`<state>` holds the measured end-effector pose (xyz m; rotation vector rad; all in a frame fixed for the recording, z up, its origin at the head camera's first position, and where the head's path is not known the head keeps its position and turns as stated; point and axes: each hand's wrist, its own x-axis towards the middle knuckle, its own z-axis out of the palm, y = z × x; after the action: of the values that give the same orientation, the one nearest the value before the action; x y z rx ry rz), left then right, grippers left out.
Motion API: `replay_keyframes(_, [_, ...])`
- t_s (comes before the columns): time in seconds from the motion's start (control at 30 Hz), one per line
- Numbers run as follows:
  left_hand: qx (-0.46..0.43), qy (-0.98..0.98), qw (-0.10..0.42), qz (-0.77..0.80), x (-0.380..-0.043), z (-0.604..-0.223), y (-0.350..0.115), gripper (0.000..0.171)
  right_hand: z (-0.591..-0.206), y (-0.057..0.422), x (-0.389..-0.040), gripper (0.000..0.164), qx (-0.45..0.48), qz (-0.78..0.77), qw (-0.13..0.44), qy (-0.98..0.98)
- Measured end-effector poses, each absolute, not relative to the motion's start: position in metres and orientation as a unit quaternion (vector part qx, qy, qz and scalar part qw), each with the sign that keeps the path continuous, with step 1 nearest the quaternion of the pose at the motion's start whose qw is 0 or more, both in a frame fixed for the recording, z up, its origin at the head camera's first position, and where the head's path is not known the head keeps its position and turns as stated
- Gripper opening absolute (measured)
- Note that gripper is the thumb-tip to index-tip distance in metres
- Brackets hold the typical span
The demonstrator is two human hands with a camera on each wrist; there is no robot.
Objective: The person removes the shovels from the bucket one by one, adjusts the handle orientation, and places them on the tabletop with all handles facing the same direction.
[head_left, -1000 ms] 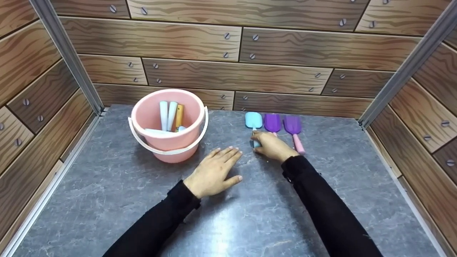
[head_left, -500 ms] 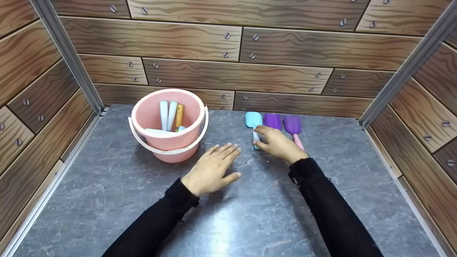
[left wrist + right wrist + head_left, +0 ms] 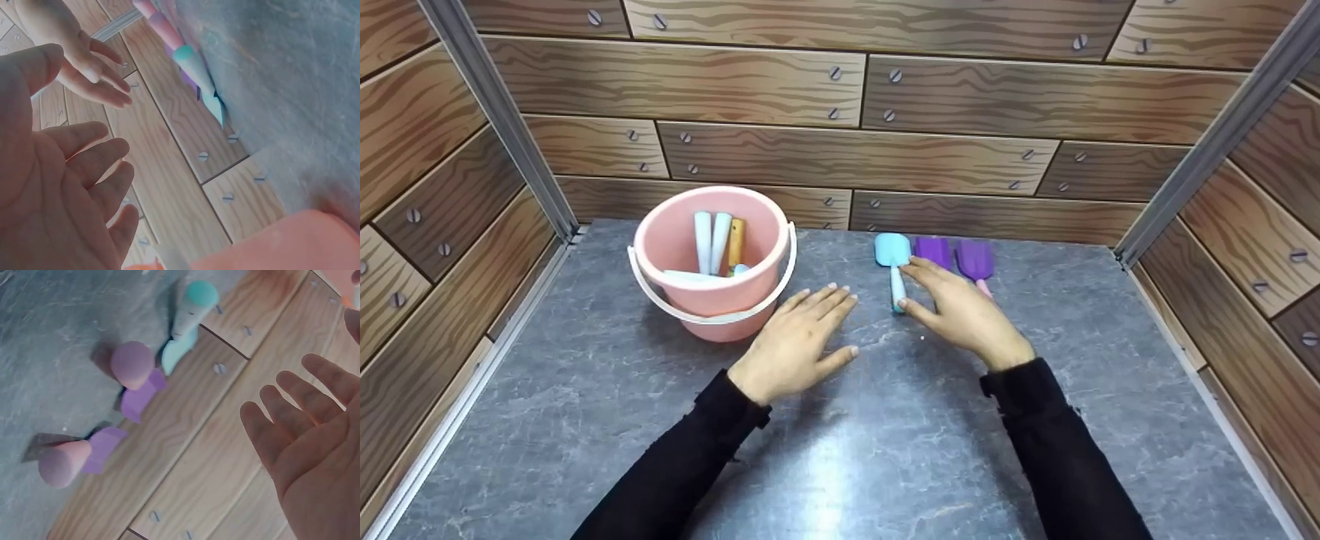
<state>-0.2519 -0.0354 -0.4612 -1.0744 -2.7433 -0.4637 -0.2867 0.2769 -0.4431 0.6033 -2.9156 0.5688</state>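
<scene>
My left hand (image 3: 791,349) is held flat over the table, fingers straight, just right of the pink bucket (image 3: 731,300), and holds nothing. My right hand (image 3: 964,311) hovers with extended fingers beside a blue toy shovel (image 3: 893,251); in the right wrist view its palm (image 3: 320,467) is bare. Right of the blue one lie two purple shovels, the middle one (image 3: 933,252) and the outer one (image 3: 976,260). Their pink handles are mostly hidden behind my right hand in the head view, but the right wrist view shows the middle handle (image 3: 132,364) and the outer handle (image 3: 64,464).
Inside the bucket stand two pale blue handles (image 3: 720,244) and a yellow-brown handle (image 3: 736,244), with other pale pieces lower down. A white bail (image 3: 718,320) hangs over its front. Wood-patterned walls (image 3: 780,154) enclose the grey table (image 3: 885,442) at the back and sides.
My right hand has released the blue shovel's handle, opened, and drawn back to the right. The shovel stays beside the purple ones. My left hand has shifted slightly up and left.
</scene>
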Motion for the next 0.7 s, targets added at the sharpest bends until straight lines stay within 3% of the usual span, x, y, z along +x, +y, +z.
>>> replay_keyframes(0.4, [-0.341,-0.922,0.120,-0.140,-0.251,-0.442,-0.045,0.078,-0.432,0.274,-0.259,0.072,0.195,0.151,0.097,-0.964])
replay_keyframes(0.7, [-0.331,-0.920,0.156,-0.139,-0.253,-0.430,-0.058,0.076,-0.427,0.273,-0.252,0.073,0.259,0.059,0.163,-0.950])
